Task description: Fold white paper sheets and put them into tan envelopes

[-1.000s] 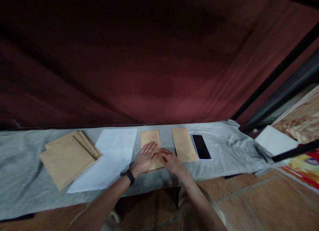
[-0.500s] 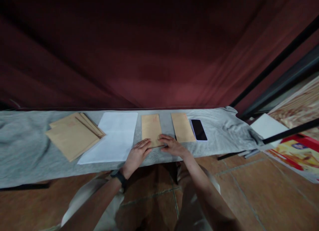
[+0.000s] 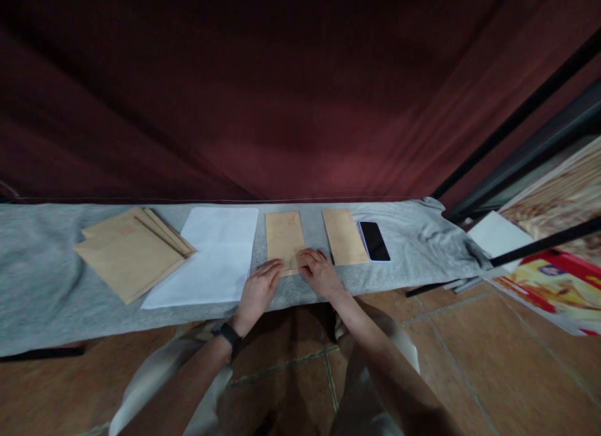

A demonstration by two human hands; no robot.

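Observation:
A brown paper envelope (image 3: 285,232) lies flat on the grey cloth, its short near edge towards me. My left hand (image 3: 260,290) is at its near left corner, fingers bent and pressed together on the paper. At the near right corner, my right hand (image 3: 320,274) has its fingers curled onto the edge. A narrow strip like a fold runs along the near edge between the hands; the fingertips partly hide it. Another brown envelope (image 3: 345,237) lies to the right, beside a dark-screened phone (image 3: 374,241).
Several more brown envelopes (image 3: 131,254) lie fanned at the left, overlapping white paper sheets (image 3: 206,254). Grey cloth (image 3: 42,267) covers the narrow table. Behind it hangs a dark red curtain (image 3: 282,123). A black metal bar (image 3: 549,243) and a red-and-yellow box (image 3: 558,285) are at the right.
My right hand's fingers have moved slightly up and inward along the envelope's near edge, which now shows a fold-like strip. My left hand stays at its corner. The view has shifted slightly.

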